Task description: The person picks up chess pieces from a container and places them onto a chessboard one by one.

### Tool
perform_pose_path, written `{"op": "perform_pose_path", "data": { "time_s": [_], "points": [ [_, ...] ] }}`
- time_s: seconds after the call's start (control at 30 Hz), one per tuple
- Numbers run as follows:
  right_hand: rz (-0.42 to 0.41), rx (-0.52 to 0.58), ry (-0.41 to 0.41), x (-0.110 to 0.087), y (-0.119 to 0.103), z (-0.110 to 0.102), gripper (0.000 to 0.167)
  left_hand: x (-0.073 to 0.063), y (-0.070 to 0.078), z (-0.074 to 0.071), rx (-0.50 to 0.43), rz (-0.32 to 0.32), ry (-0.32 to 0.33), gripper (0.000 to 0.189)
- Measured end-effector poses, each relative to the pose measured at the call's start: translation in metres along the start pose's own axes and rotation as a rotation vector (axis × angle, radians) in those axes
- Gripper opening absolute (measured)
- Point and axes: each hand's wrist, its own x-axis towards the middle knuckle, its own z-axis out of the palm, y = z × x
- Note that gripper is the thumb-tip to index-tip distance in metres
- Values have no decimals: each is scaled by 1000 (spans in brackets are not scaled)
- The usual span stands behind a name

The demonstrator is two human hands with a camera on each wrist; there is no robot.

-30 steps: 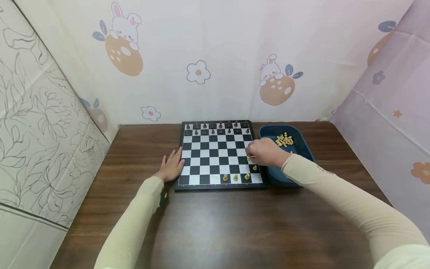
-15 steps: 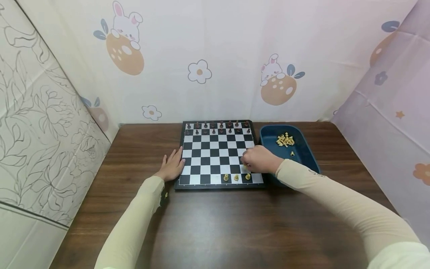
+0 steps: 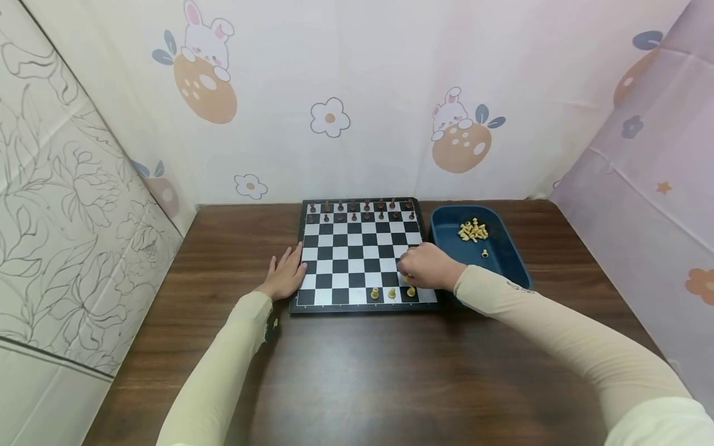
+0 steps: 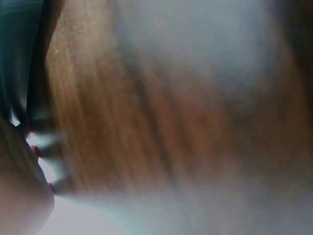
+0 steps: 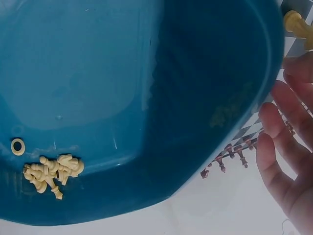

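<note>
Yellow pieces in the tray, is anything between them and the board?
Yes: the tray wall nearest the board stands in the way. The right hand covers part of the board's right edge.

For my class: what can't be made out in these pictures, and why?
Head: the type of piece at the right grip, mostly hidden by it.
Head: near end of the tub, mostly behind the right sleeve.
Right wrist: rest of the corner piece, cut off by the right edge.
Left wrist: the dark shape, blurred and cut off by the left edge.
</note>
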Motion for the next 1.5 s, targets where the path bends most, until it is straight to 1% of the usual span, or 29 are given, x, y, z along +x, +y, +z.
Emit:
{"op": "perform_pose_path", "data": {
  "time_s": [0.2, 0.33, 0.5, 0.7, 0.8, 1.0, 1.1, 1.2, 1.23, 1.33, 1.37, 1.43, 1.5],
  "points": [
    [14, 10, 1, -4, 2, -5, 10, 0, -1, 2, -5, 0, -3, 61],
    [51, -5, 0, -8, 6, -13, 14, 1, -2, 2, 4, -4, -9, 61],
    [102, -22, 14, -17, 19, -22, 17, 1, -1, 0, 4, -13, -24, 62],
    [162, -14, 69, -29, 45, -24, 14, 0, 0, -1, 11, -11, -24, 62],
    [208, 1, 77, -35, 61, -23, 14, 0, -1, -1, 14, -9, -23, 62],
    [322, 34, 19, -45, 93, -17, 16, 0, 1, -1, 17, -11, -23, 62],
    [380, 57, -5, -47, 107, -15, 16, 0, 0, -1, 18, -14, -18, 62],
    [435, 70, -8, -49, 119, -12, 3, 0, -1, -1, 18, -20, -21, 62],
    [446, 71, -2, -50, 123, -11, 7, 0, -1, -1, 19, -20, -21, 62],
    [495, 65, 5, -52, 132, -5, 32, 0, -2, -1, 18, -26, -23, 62],
    [515, 64, 5, -53, 134, -2, 36, 0, -2, -2, 19, -24, -21, 62],
    [558, 62, -2, -55, 139, 2, 38, 1, -1, -2, 17, -16, -17, 62],
    [608, 66, -10, -57, 142, 5, 33, 1, -1, -1, 18, -12, -19, 61]
  ]
}}
